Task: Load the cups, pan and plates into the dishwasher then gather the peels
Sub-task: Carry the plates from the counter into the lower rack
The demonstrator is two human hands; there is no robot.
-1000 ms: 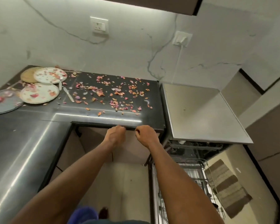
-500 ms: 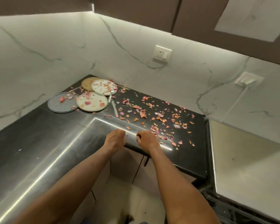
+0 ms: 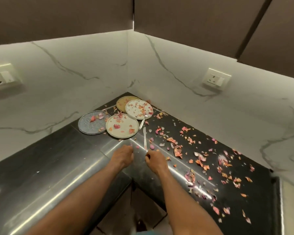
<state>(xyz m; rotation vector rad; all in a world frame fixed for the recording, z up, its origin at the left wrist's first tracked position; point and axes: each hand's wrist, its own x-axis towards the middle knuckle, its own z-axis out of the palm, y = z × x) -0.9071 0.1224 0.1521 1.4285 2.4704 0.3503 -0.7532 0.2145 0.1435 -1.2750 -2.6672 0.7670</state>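
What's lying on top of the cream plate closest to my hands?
Pink and orange peels lie scattered on the cream plate. Its left edge overlaps the blue-grey plate, hiding that part.

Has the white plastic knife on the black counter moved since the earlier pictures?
No. The white plastic knife lies just right of the cream round plate as before; only the camera turned.

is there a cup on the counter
No, the counter holds only four plates, two pieces of cutlery and scattered peels; no cup shows anywhere.
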